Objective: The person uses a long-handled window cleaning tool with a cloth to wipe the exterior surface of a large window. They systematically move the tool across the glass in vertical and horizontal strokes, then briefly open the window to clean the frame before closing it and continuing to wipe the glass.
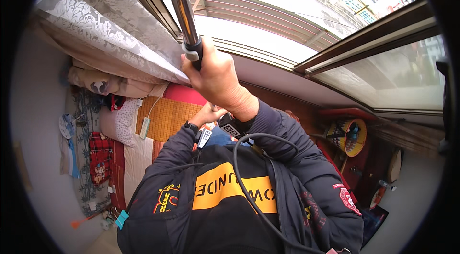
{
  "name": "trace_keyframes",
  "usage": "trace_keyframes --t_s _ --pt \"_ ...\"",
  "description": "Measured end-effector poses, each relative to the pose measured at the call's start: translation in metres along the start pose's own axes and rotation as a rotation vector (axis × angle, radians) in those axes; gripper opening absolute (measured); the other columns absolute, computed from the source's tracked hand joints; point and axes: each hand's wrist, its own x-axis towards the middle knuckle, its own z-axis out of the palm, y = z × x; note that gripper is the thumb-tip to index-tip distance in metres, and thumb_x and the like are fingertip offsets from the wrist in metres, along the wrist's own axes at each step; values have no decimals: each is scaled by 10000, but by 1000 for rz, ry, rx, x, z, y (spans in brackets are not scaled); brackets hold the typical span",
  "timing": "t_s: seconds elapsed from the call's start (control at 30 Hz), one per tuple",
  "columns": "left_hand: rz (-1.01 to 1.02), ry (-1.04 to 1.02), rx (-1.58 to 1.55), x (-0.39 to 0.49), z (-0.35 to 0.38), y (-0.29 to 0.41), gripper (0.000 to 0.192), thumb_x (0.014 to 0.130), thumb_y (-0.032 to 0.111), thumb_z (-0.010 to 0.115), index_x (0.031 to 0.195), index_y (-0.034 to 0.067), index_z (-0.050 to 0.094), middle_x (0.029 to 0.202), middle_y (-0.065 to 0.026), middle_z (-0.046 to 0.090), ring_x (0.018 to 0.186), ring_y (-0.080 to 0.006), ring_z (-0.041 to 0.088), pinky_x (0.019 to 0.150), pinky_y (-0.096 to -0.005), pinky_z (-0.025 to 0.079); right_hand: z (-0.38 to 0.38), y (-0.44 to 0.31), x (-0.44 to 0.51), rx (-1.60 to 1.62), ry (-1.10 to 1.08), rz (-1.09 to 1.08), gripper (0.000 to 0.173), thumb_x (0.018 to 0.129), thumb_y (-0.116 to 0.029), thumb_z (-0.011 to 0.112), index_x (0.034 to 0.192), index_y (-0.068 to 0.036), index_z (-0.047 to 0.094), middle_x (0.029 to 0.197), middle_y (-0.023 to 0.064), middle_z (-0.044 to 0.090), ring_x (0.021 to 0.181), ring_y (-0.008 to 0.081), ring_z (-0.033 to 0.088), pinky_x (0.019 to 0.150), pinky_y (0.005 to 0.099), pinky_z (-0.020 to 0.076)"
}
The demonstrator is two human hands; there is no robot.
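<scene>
My right hand (pixel 217 76) is closed around the black grip of a shiny metal telescopic pole (pixel 179 6), by its grey collar. The pole slants up and away from me, across the window opening and out of the top of the view. Lower down and closer to my body, my left hand (pixel 206 115) closes on the pole's lower end, of which only a short bit shows between the fingers. My right wrist partly hides it. A dark watch (pixel 192 127) sits on my left wrist. Small devices with printed black-and-white markers (pixel 205 138) are near both wrists.
Ahead is a window with a dark sliding frame (pixel 363 35), and a metal railing (pixel 266 9) outside. A patterned curtain (pixel 97 20) hangs at left above a bed with a woven mat (pixel 161 114). A black cable (pixel 235 157) loops over my chest. At right stands a colourful woven basket (pixel 354 137).
</scene>
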Motion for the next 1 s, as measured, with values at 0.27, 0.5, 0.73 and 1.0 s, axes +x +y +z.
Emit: trace_keyframes --t_s 0.27,0.5,0.73,1.0 --pt "134 229 158 54 33 11 161 849 103 579 960 -14 572 790 -207 621 713 -338 616 636 -399 478 -62 -26 22 124 -56 147 191 801 -96 627 960 -18 559 695 187 567 613 363 578 569 389 466" --pt "76 503 209 83 39 17 153 834 103 596 935 2 540 711 -216 597 715 -408 615 612 -411 490 -74 -24 40 312 92 222 243 841 28 586 1024 -22 434 845 28 517 701 99 526 630 237 471" --pt "123 274 158 92 12 27 152 802 109 646 884 14 561 705 -185 590 692 -367 615 597 -384 488 -72 -19 43 336 367 41 250 822 83 585 891 -65 396 755 20 483 519 58 455 412 197 358" --pt "-65 -193 396 99 -30 -26 225 819 282 627 873 66 660 789 -106 666 769 -269 647 713 -332 496 -87 -3 18 696 43 248 186 881 -10 558 835 -79 391 662 28 476 525 108 490 478 257 426"
